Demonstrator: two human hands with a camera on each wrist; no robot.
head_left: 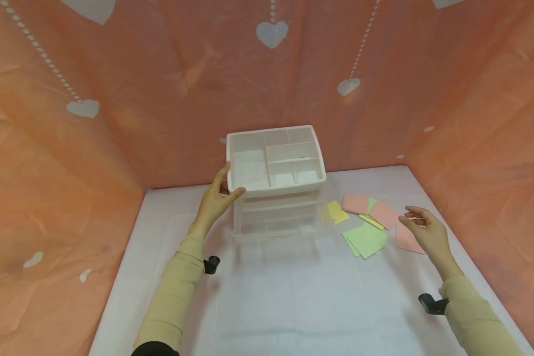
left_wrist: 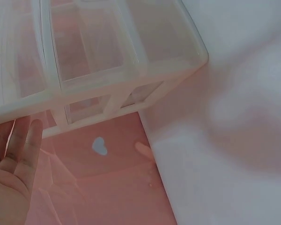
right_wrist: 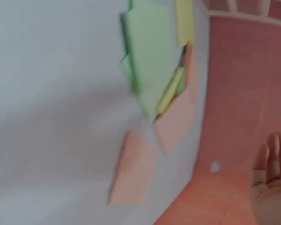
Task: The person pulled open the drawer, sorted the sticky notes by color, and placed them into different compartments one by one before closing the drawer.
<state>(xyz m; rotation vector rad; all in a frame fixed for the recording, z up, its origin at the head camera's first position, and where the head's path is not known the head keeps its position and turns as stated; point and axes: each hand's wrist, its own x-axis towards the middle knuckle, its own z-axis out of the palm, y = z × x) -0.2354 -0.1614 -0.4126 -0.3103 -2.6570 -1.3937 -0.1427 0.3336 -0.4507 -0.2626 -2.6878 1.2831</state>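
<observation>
A white plastic drawer organizer (head_left: 276, 190) stands at the back of the table, with a divided tray (head_left: 249, 170) on top and clear drawers (head_left: 278, 217) below. My left hand (head_left: 215, 200) grips its front left corner, thumb at the front rim and fingers along the left side. In the left wrist view, the fingertips (left_wrist: 35, 126) meet the organizer's edge. Off to the right, my right hand (head_left: 429, 237) hovers with loosely bent fingers and holds nothing. It overlaps a pink paper pad (head_left: 407, 241) in the head view.
Between organizer and right hand lie green sheets (head_left: 367, 240), more pink pads (head_left: 384, 215) and a yellow sheet (head_left: 337, 211). The white-covered table (head_left: 293, 306) is enclosed at the back and sides by an orange-pink cloth (head_left: 196, 89) with white hearts.
</observation>
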